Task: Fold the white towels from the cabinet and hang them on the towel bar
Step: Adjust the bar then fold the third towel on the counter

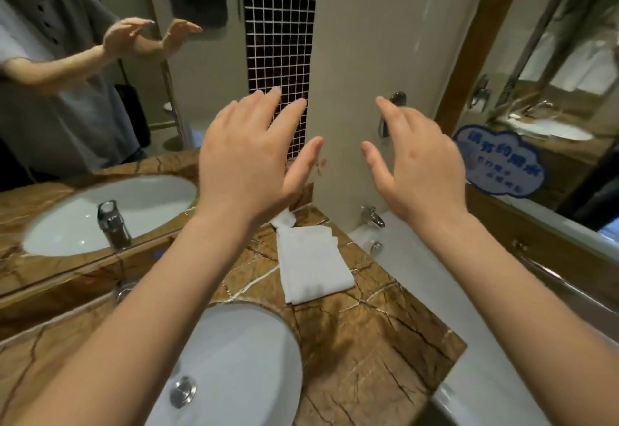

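**Hands.** Both of your hands are raised in front of the wall, apart from each other and holding nothing. Your left hand (248, 154) has its fingers straight and spread, palm down. Your right hand (418, 164) has its fingers loosely extended with the thumb out. It is just in front of a chrome wall fitting (398, 97), but contact cannot be confirmed.

**Task item.** The white towel (313, 264) lies folded flat on the marble counter (368, 325), below and between your hands. It sits between the sink basin (241, 365) and the bathtub (418, 275). A small crumpled white wad (284, 218) touches its far end; whether it belongs to the towel cannot be told. No towel bar is identified with certainty.

**Risks, as judged.**
- The towel's far corner lies near the counter edge beside the tub. A one-handed drag toward that side could tip it in or undo the fold.
- Pulling it toward you could trail a corner into the basin, which may be wet.
- Gripping the far end may bring the wad up with the towel.
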A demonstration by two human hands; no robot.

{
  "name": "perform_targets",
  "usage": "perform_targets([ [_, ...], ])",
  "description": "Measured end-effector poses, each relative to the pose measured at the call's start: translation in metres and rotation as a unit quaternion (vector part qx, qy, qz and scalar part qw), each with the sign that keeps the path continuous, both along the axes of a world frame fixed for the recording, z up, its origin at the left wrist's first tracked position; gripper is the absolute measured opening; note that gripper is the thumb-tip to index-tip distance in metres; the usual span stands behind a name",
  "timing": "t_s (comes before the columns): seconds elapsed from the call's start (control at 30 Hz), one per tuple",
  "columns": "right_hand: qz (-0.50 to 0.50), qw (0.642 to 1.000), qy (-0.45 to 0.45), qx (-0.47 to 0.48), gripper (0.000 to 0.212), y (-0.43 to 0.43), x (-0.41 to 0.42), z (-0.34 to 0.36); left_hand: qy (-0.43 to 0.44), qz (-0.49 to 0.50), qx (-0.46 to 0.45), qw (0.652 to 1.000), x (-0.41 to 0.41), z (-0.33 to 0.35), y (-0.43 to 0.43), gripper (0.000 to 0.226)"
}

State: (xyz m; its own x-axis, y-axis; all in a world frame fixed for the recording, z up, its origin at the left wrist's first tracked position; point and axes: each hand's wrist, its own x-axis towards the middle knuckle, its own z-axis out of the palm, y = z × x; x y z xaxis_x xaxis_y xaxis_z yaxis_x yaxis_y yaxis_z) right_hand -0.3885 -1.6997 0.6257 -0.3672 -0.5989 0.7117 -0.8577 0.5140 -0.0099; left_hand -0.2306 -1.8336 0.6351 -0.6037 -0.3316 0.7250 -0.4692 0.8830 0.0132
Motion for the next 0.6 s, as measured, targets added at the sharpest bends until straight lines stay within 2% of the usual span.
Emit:
perform_targets([
  [0.27,0.028,0.999,-0.035,0.028,0.059,-0.046,-0.065,-0.081,-0.044,0.027,0.038,0.998,-0.057,-0.072,-0.029,0.057],
  [0.6,0.071,0.977,-0.131,0.151,0.058,-0.076,-0.113,-0.243,-0.197,0.060,0.151,0.967,-0.108,-0.244,-0.055,0.060],
])
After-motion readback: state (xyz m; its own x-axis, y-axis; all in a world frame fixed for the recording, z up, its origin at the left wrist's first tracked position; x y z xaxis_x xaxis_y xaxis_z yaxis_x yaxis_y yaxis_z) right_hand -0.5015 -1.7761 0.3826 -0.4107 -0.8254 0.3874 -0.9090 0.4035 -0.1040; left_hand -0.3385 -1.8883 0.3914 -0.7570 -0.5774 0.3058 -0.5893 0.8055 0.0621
